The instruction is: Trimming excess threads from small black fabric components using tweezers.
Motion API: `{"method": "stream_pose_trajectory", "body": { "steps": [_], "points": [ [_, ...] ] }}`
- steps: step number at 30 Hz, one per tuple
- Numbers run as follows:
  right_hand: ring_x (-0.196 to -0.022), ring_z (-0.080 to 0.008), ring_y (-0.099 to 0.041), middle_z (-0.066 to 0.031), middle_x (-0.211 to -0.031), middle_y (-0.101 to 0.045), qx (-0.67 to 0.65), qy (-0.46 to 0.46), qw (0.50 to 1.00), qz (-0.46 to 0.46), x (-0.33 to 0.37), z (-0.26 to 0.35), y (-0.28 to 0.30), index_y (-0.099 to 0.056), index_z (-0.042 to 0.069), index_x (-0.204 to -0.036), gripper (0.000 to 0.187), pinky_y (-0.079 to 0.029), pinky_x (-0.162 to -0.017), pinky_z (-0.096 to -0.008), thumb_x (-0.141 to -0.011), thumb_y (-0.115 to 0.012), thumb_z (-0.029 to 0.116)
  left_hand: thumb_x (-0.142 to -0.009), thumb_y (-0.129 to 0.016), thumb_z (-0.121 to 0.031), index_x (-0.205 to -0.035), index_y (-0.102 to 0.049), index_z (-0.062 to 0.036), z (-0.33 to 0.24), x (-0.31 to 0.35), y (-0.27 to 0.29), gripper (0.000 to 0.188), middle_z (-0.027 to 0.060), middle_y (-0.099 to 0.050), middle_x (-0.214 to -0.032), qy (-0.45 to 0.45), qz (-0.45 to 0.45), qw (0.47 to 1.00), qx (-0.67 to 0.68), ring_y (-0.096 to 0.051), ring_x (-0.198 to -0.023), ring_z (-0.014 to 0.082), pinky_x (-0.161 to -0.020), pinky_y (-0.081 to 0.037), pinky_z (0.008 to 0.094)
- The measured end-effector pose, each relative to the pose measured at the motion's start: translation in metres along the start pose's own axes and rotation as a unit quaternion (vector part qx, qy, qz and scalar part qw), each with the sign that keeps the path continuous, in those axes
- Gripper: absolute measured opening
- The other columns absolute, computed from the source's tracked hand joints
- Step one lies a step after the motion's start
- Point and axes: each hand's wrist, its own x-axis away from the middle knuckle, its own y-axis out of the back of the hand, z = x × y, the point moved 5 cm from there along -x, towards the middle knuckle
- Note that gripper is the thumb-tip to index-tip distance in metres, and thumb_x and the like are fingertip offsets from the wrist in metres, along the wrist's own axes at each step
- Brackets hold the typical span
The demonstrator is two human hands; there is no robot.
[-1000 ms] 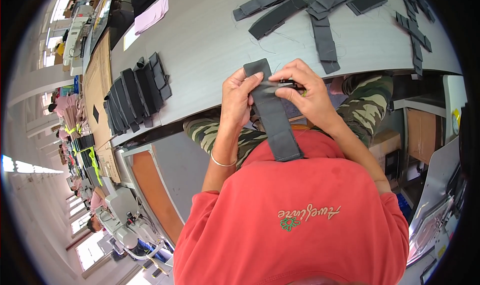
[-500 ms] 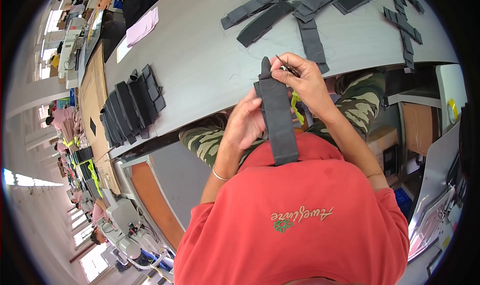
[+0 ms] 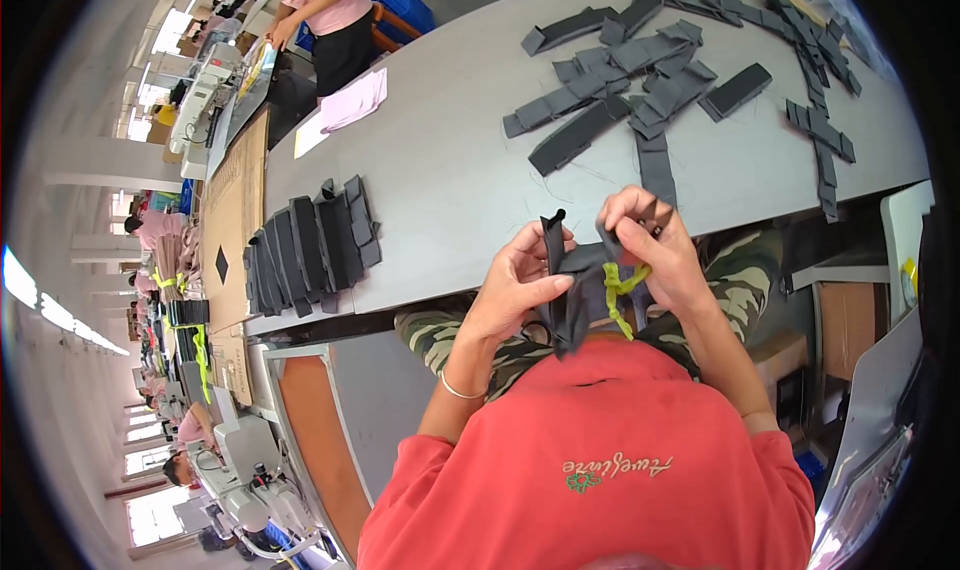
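Between my two hands a dark grey fabric strip (image 3: pixel 569 320) is held over my lap, folded and bent, just off the table's near edge. My left hand (image 3: pixel 522 282) pinches its left part with thumb and fingers. My right hand (image 3: pixel 662 253) grips the strip's right end between thumb and fingertips. A small dark metal tool, mostly hidden, shows among the right fingers; it looks like thread snips. A yellow-green ribbon (image 3: pixel 622 298) hangs knotted below the right hand; what it is tied to is hidden.
The grey table (image 3: pixel 440 160) carries a row of stacked dark strips (image 3: pixel 310 250) on the left and a loose heap of strips (image 3: pixel 640 70) farther off. Pink sheets (image 3: pixel 358 100) lie at the far left. A co-worker (image 3: pixel 320 10) stands beyond. Sewing machines (image 3: pixel 250 470) are at left.
The strip, upright and flat before, is now bent and turned sideways between my hands. My right hand has moved down off its upper end. The view has shifted, showing more of the table.
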Motion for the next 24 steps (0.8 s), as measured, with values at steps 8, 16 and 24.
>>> {"method": "stream_pose_trajectory", "body": {
  "steps": [8, 16, 24],
  "points": [
    [-0.075, -0.0061, -0.040, 0.0034, -0.089, -0.043, 0.247, -0.007, 0.968, -0.048, 0.000, 0.002, -0.010, -0.059, 0.007, -0.110, 0.034, -0.035, -0.069, -0.0191, -0.078, -0.069, 0.011, -0.066, -0.066, 0.004, -0.112, -0.055, -0.0046, -0.047, 0.000, -0.017, 0.048, 0.0038, -0.055, -0.105, -0.170, 0.009, 0.927, -0.335, -0.053, -0.100, 0.0145, -0.090, -0.043, 0.0288],
    [-0.074, -0.0033, -0.054, 0.0010, -0.085, -0.060, 0.138, -0.093, 0.984, -0.063, 0.006, -0.019, 0.001, -0.061, 0.000, -0.111, 0.027, -0.044, -0.065, -0.0183, -0.084, -0.061, 0.005, -0.066, -0.061, 0.006, -0.119, -0.055, -0.0066, -0.049, 0.004, -0.033, 0.054, 0.0121, -0.055, -0.120, -0.324, -0.021, 0.737, -0.592, -0.050, -0.120, 0.0296, -0.106, -0.033, 0.0401],
    [-0.070, -0.0055, -0.042, 0.0046, -0.075, -0.050, 0.261, -0.018, 0.956, -0.131, -0.006, -0.023, 0.012, -0.064, 0.001, -0.113, 0.029, -0.037, -0.064, -0.0213, -0.085, -0.058, 0.003, -0.090, -0.044, -0.001, -0.122, -0.057, -0.0321, -0.120, 0.043, -0.103, 0.046, 0.0146, -0.054, -0.115, -0.426, 0.263, 0.865, -0.026, -0.052, -0.105, 0.0341, -0.097, -0.040, 0.0493]
  ]
}}
